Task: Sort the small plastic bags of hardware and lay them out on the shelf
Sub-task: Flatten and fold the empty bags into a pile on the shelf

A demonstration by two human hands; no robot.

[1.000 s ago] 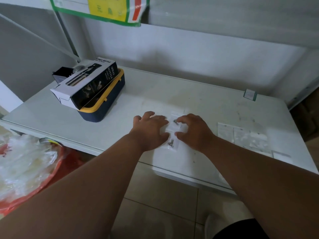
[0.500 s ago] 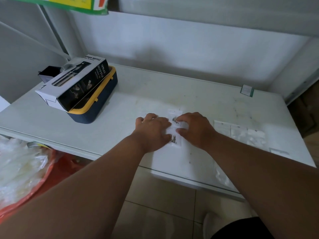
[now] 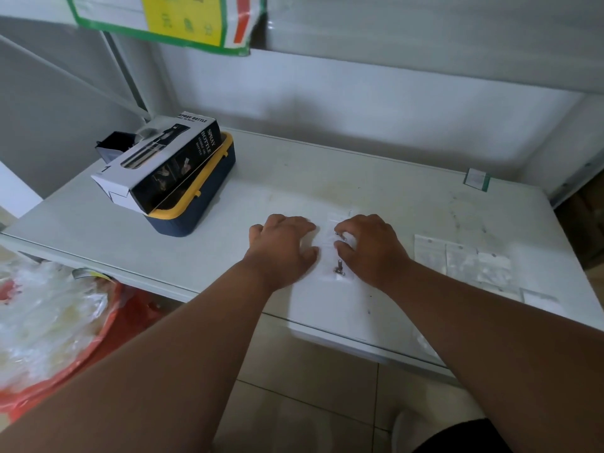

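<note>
A small clear plastic bag with metal screws inside lies flat on the white shelf, near its front edge. My left hand lies palm down just left of the bag, fingertips touching its left edge. My right hand rests on the bag's right side, with curled fingertips pressing on the plastic near one screw. A row of several more clear bags lies flat on the shelf to the right of my right hand.
A black and white spray bottle box sits on a navy and yellow container at the shelf's left. A red basin of clear bags stands below left. A small green-edged label lies at the back right.
Both hands stay on the bag in the same place. My left hand has slid slightly left, uncovering more of the bag. The camera view shifted a little.
</note>
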